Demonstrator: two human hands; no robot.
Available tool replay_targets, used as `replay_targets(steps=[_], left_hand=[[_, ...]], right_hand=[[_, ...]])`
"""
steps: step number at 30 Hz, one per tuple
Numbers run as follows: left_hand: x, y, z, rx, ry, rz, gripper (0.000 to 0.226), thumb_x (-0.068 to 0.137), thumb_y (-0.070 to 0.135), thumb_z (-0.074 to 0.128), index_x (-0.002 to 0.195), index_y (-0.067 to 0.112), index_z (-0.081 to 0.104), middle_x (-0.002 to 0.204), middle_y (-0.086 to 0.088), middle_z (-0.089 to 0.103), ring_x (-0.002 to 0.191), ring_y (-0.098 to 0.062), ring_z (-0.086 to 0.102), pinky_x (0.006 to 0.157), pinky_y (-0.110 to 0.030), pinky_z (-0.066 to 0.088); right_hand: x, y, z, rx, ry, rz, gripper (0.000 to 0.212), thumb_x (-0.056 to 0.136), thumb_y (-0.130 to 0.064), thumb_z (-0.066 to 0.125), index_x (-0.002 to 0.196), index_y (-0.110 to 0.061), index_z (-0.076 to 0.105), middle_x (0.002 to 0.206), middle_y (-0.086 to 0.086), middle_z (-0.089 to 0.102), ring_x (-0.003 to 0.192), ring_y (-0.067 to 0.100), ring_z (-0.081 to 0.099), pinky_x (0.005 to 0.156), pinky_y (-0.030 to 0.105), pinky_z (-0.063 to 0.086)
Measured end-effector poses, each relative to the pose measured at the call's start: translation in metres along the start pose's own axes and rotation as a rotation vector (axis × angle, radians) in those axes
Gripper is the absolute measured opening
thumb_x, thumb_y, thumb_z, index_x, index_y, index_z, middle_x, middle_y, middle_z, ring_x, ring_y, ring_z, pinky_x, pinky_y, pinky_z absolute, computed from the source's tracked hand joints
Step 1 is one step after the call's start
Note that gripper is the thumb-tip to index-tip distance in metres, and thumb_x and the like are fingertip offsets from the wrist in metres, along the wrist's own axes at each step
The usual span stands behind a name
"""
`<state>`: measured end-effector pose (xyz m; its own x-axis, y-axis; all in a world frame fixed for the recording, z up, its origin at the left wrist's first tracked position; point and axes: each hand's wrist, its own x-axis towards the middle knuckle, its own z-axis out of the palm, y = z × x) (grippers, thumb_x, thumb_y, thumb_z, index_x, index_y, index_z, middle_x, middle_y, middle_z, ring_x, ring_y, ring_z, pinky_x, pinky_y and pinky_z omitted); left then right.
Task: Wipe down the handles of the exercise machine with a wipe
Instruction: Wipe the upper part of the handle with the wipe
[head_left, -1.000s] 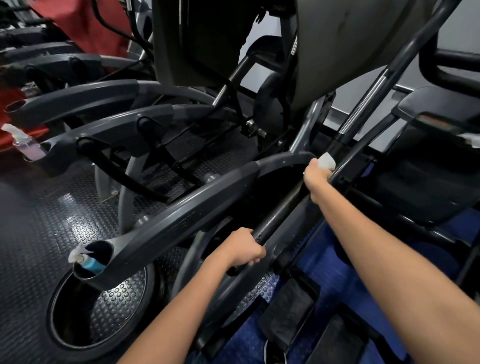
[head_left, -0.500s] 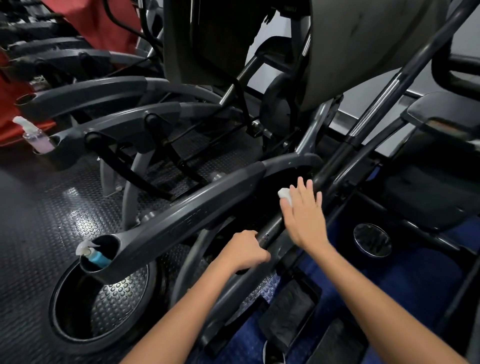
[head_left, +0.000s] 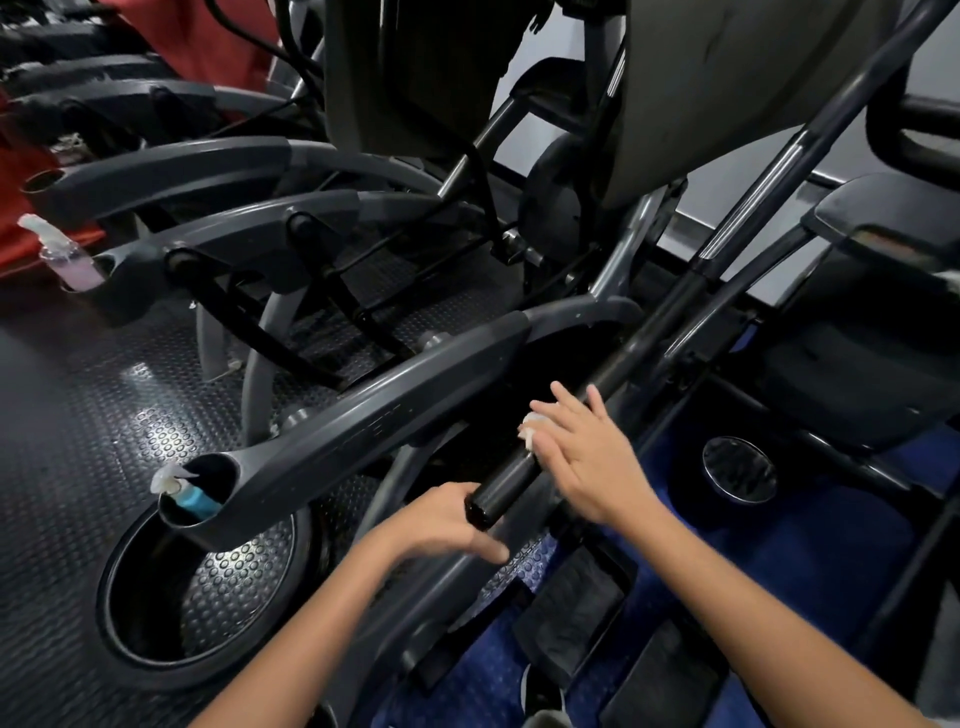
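The exercise machine's black handle runs diagonally from the lower middle up to the right, its end cap facing me. My right hand lies across the handle just above that end, fingers straight and spread. It presses a small white wipe against the bar, and only an edge of the wipe shows by my index finger. My left hand is just under and left of the end cap, blurred. Its fingers stretch out to the right and hold nothing.
A grey side arm ends in a cup holder with a blue spray bottle. A pink spray bottle stands in another holder at the far left. Black foot pedals lie below my hands. The floor is studded rubber.
My right hand slid down the handle with the wipe, from a grip high on the bar to flat fingers near the end. My left hand let go of the handle end.
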<state>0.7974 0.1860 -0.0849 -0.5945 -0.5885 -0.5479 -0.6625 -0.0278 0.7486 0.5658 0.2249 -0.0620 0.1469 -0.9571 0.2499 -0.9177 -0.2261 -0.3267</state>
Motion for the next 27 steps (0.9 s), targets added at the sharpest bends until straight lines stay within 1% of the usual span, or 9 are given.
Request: replay_targets(steps=[3,5,8,11,15,18,21,23,27], left_hand=[[-0.009,-0.020,-0.003,0.007,-0.037,-0.046,0.038,0.069,0.029,0.092,0.090,0.021,0.061,0.072,0.008,0.062,0.063,-0.009,0.054,0.064,-0.026,0.043],[-0.008,-0.033,-0.001,0.141,0.056,-0.076,0.036,0.074,0.031,0.089,0.097,0.021,0.064,0.074,0.010,0.066,0.062,-0.008,0.058,0.063,-0.025,0.048],[-0.001,-0.046,0.005,0.302,0.194,-0.088,0.037,0.077,0.036,0.086,0.098,0.026,0.058,0.089,0.010,0.063,0.080,-0.012,0.063,0.075,-0.029,0.052],[0.010,-0.059,0.014,0.397,0.187,-0.144,0.069,0.072,0.049,0.086,0.127,0.025,0.053,0.123,0.000,0.053,0.113,-0.019,0.057,0.095,-0.032,0.048],[0.018,-0.070,0.024,0.395,0.058,-0.234,0.109,0.073,0.066,0.080,0.157,0.018,0.030,0.152,-0.009,0.039,0.141,-0.029,0.041,0.115,-0.041,0.039],[0.019,-0.079,0.033,0.368,-0.002,-0.291,0.121,0.068,0.075,0.075,0.160,0.021,0.017,0.157,-0.009,0.033,0.144,-0.032,0.037,0.116,-0.050,0.037],[0.018,-0.085,0.040,0.305,0.029,-0.319,0.132,0.052,0.081,0.072,0.158,0.029,0.014,0.154,-0.007,0.035,0.141,-0.032,0.040,0.113,-0.058,0.038],[0.018,-0.086,0.043,0.264,0.066,-0.298,0.125,0.059,0.071,0.079,0.158,0.025,0.018,0.152,-0.009,0.038,0.138,-0.032,0.044,0.113,-0.051,0.040],[0.020,-0.085,0.046,0.245,0.108,-0.256,0.112,0.064,0.057,0.084,0.154,0.023,0.027,0.147,-0.008,0.043,0.131,-0.030,0.050,0.108,-0.043,0.046]], right_hand=[[0.021,0.027,-0.011,-0.109,-0.020,0.088,0.043,0.104,-0.033,0.031,0.107,-0.026,0.074,0.137,0.001,0.062,0.149,0.024,0.032,0.123,0.042,0.003],[0.034,0.025,-0.011,-0.132,-0.036,0.205,0.051,0.100,-0.036,0.028,0.100,-0.021,0.077,0.141,0.006,0.059,0.150,0.027,0.029,0.124,0.044,0.004],[0.033,-0.005,0.003,-0.110,-0.017,0.154,0.056,0.094,-0.038,0.028,0.089,-0.016,0.079,0.126,0.005,0.068,0.143,0.028,0.040,0.123,0.045,0.011],[0.003,-0.040,0.015,-0.055,0.014,0.010,0.040,0.101,-0.031,0.034,0.091,-0.023,0.072,0.098,-0.005,0.068,0.131,0.024,0.051,0.123,0.048,0.014],[-0.023,-0.048,0.017,-0.054,-0.044,-0.169,0.039,0.108,-0.036,0.030,0.120,-0.022,0.064,0.123,-0.009,0.060,0.138,0.019,0.043,0.122,0.048,0.020],[-0.007,-0.011,0.007,-0.139,-0.053,-0.184,0.039,0.106,-0.035,0.030,0.115,-0.021,0.066,0.119,-0.005,0.062,0.134,0.022,0.047,0.121,0.047,0.021],[0.019,0.008,0.000,-0.154,0.028,0.062,0.038,0.102,-0.032,0.034,0.088,-0.019,0.067,0.093,-0.004,0.062,0.113,0.025,0.057,0.120,0.042,0.020],[0.029,-0.002,0.006,-0.212,0.052,0.164,0.039,0.099,-0.033,0.037,0.077,-0.019,0.067,0.081,-0.003,0.060,0.098,0.025,0.059,0.118,0.045,0.022],[0.009,-0.045,0.019,-0.168,0.057,0.108,0.031,0.099,-0.031,0.045,0.078,-0.025,0.067,0.081,-0.009,0.058,0.097,0.019,0.054,0.121,0.051,0.018]])
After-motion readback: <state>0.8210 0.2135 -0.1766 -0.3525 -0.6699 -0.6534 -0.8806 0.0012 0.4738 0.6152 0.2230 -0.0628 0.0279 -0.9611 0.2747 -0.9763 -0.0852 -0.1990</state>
